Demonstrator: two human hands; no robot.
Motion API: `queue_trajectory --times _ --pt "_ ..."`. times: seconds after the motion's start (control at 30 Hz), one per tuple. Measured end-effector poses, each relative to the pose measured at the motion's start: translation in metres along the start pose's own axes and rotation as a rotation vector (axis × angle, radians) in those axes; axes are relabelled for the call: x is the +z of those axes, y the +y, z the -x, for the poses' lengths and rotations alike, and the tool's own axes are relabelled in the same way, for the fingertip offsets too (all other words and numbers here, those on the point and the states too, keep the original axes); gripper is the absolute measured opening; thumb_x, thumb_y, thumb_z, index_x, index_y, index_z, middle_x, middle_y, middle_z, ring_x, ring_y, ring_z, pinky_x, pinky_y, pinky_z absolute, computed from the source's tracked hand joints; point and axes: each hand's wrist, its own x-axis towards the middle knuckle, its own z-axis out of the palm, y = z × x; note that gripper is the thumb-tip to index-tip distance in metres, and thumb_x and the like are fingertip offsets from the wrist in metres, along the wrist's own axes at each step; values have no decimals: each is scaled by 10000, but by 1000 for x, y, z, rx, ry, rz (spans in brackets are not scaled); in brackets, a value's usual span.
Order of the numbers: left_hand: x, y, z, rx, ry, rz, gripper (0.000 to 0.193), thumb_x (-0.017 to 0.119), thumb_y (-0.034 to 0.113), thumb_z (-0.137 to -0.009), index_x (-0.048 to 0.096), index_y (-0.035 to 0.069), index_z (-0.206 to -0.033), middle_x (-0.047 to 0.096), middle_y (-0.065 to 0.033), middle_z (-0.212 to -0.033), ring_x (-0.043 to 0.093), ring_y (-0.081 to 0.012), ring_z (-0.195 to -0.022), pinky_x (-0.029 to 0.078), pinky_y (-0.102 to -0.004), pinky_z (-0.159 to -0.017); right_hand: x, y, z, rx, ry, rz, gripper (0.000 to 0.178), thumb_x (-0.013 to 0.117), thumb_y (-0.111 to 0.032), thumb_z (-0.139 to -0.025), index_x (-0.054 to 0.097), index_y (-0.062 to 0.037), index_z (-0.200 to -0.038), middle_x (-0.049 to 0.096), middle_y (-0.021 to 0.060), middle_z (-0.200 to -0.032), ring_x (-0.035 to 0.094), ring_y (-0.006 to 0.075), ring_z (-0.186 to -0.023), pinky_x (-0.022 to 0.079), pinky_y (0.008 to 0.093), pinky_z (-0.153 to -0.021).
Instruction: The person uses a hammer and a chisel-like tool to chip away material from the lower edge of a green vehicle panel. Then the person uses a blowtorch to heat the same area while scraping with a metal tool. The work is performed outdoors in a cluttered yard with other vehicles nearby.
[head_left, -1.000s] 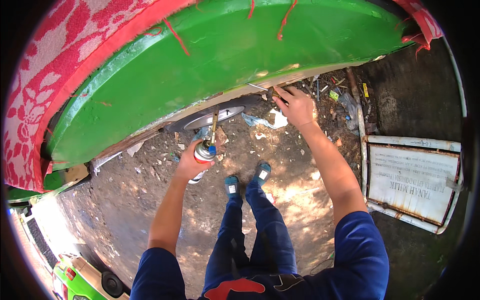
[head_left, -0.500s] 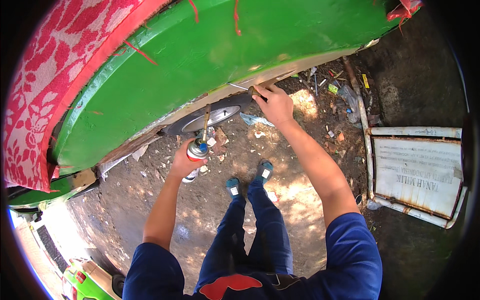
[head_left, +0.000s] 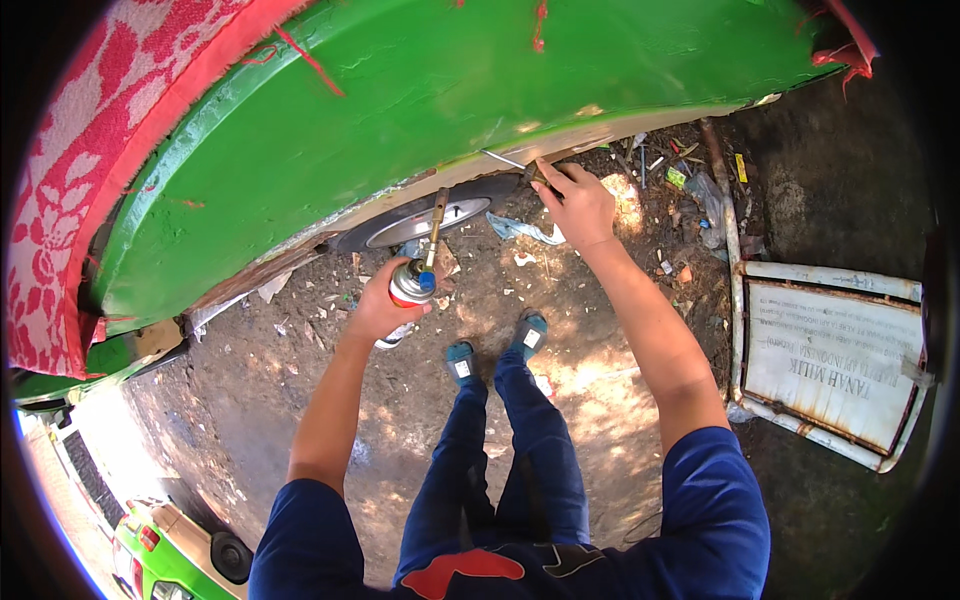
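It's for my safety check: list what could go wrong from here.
The gas torch in the left hand points toward the green body panel and tyre; I can't make out a flame, but if lit, it could scorch either. The metal-shafted hand tool in the right hand has its tip by the panel's lower edge, so a slip might scratch the paint. Loose red threads from the patterned cloth might catch a stray flame.
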Motion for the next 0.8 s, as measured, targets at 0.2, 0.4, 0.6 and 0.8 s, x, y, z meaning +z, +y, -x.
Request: queue_trajectory --times 0.2,0.4,0.6,0.8 --pt "20 5 -20 50 -19 82 812 914 190 -630 506 32 -1314 646 -110 -1169 621 -193 -1091 483 -340 -965 -1 9 -13 -151 64 20 314 767 -262 -801 742 -210 -1110 670 26 -930 654 243 -768 546 360 -645" --pt "7 -4 -9 -25 68 43 827 909 160 -624 500 24 -1330 656 -122 -1156 633 -196 -1067 491 -342 -959 -1 3 -2 -145 70 89 326 760 -285 -809 737 -194 -1121 686 45 -958 661 243 -762 546 362 -628" --pt "-12 -15 6 -38 83 -21 814 914 180 -621 515 -2 -1307 665 -136 -1143 645 -218 -1057 499 -342 -954 5 -7 -1 235 -108 -250 316 756 -299 -811 750 -174 -1102 700 46 -956 674 253 -801 543 372 -678" --pt "-13 -13 14 -50 84 -49 810 914 178 -613 515 -2 -1295 660 -123 -1133 638 -209 -1041 496 -340 -950 -2 -8 -11 -120 109 162 358 774 -287 -813 730 -197 -1156 697 50 -1014 678 280 -862 523 390 -717"
